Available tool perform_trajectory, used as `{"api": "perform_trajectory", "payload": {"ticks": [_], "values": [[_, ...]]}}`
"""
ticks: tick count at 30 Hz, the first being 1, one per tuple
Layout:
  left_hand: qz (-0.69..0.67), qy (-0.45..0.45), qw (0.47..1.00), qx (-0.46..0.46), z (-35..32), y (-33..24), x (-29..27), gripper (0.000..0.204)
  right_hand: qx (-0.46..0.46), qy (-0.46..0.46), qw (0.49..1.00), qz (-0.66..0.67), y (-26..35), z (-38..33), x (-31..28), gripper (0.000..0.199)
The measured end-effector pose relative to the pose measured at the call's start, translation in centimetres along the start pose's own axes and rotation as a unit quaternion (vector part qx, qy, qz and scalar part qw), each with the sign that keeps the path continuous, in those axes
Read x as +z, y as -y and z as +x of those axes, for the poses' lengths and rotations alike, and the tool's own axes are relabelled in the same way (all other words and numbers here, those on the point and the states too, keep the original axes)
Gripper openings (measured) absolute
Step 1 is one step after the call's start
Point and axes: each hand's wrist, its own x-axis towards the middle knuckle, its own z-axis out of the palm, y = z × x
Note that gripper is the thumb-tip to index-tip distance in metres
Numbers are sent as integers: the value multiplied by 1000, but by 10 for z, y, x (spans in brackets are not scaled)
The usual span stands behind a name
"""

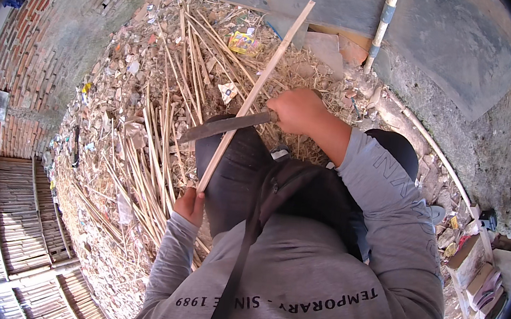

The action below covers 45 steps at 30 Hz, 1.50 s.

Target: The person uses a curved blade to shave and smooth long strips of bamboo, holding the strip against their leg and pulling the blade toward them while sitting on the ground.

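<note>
My left hand (190, 206) is closed round the lower end of a long pale bamboo strip (263, 80), which slants up and to the right across my left knee. In my right hand (296, 110) is the handle of a machete (226, 127). Its dark, broad blade points left and lies across the strip just above the knee, seeming to touch it. Below the blade, the strip runs along my dark trouser leg (230, 157) to my left hand. The right fingers wrap the handle, and their tips are partly hidden.
Many split bamboo sticks (156, 148) lie in loose piles on the littered ground to my left and ahead. A yellow wrapper (243, 43) lies among them. Grey panels (342, 5) and a pipe (384, 23) stand in front. A brick wall (34, 52) and bamboo slats (10, 213) are at left.
</note>
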Motion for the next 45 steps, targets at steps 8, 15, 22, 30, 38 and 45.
{"api": "perform_trajectory", "payload": {"ticks": [8, 15, 22, 30, 38, 45], "values": [[-76, 21, 997, -3, 0, -2, -13, 34, 159, -138, 970, 125, -77, 19, 19, 22], [-68, 55, 996, -14, -9, 2, -13, 35, -13, -51, 998, -17, -18, 2, 5, 24], [-109, 99, 986, -75, -9, 1, -26, 37, 265, -147, 928, 215, -105, 13, 1, 33], [82, -109, 990, -37, -9, -3, 11, 37, 101, -116, 981, 120, -58, 4, -1, 30], [129, -79, 986, -64, -8, -17, 14, 35, -7, -30, 998, 63, -2, -2, -2, 26], [147, -51, 986, -66, -1, -25, -1, 35, 120, -78, 981, 130, -53, 13, 10, 23]]}}
